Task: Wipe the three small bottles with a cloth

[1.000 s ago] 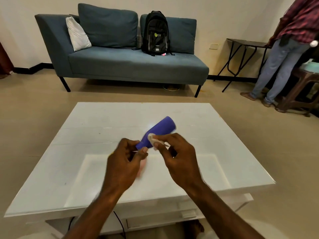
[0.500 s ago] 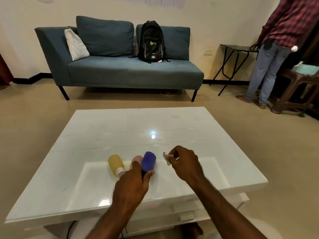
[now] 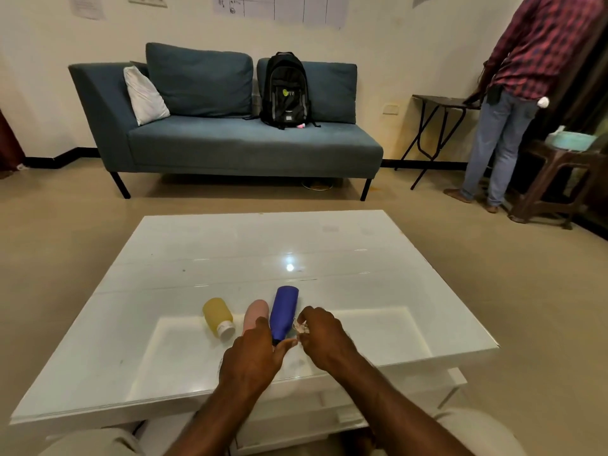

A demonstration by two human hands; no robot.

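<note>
Three small bottles lie side by side on the white glass table [image 3: 378, 258]: a yellow bottle [image 3: 217, 315] with a white cap on the left, a pink bottle [image 3: 256, 312] in the middle, a purple bottle [image 3: 283, 309] on the right. My left hand [image 3: 255, 357] rests over the near ends of the pink and purple bottles, thumb and fingers at the purple bottle's cap end. Just right of the purple bottle, my right hand [image 3: 324, 340] pinches a small crumpled white cloth [image 3: 301, 327].
A blue sofa [image 3: 230, 143] with a black backpack [image 3: 285, 90] stands beyond the table. At the right a person [image 3: 513, 93] stands by a folding table [image 3: 441, 103] and a brown stool [image 3: 556, 179]. Bare floor surrounds the table.
A second ago I held the purple bottle up and wiped it. It now lies on the table beside the pink one, and my right hand with the cloth has come close to it.
</note>
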